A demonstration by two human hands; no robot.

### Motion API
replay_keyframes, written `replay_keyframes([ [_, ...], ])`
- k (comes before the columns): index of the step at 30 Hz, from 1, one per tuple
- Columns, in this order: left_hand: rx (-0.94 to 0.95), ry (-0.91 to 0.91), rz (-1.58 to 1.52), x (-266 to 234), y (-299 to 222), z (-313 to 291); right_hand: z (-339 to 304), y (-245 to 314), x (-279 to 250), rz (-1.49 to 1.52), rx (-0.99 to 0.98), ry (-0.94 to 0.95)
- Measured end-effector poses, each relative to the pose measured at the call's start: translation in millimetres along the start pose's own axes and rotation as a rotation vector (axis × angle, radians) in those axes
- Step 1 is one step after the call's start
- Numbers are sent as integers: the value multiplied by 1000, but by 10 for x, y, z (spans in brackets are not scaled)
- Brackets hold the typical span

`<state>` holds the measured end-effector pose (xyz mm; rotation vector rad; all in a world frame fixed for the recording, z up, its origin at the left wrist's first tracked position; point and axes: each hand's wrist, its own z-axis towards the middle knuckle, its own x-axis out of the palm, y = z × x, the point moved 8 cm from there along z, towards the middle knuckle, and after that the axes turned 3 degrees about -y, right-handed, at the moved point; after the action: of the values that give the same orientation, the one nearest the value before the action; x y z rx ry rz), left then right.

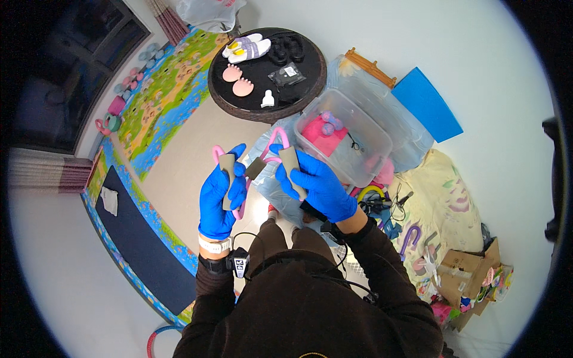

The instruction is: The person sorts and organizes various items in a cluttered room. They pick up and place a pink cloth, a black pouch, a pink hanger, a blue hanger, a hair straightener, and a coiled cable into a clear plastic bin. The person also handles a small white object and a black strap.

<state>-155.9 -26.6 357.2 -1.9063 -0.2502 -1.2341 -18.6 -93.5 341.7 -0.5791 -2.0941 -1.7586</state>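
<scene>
Holding a pink tube band [256, 169] with grey foam grips out in front of the body, above the floor, between the knees and the round dark counter [259, 70]. Wrapping the blue-gloved left hand [218, 200] around one grip [227, 173], with fingers curled; clasping the other grip [292, 173] in the gloved right hand [322, 185], with thumb and fingers closed about it. Cannot tell how firmly from this view. Judging by the raised position, partway along: both grips secured, band not yet set down on any surface and, by the curved loops, apparently not pulled taut. Leaving white shoes [253, 50], pink pads [243, 88] and a dark packet [287, 74] untouched on the counter, and a pink item [319, 136] with purple balls [328, 126] untouched inside the clear plastic bin [363, 161].
</scene>
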Motion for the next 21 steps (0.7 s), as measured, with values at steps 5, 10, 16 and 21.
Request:
replay_keyframes([
  [5,-82,-68,82,-177,119,-33,-47,-35,-102,-69,-46,-108],
  [10,-193,-60,-107,-291,249,-7,-32,-227,-306,-139,49,-275],
  [16,-123,-118,-20,-357,274,45,14,-245,-391,-283,-46,-269],
  [21,16,-109,141,-169,154,98,89,-187,-147,41,72,-139],
])
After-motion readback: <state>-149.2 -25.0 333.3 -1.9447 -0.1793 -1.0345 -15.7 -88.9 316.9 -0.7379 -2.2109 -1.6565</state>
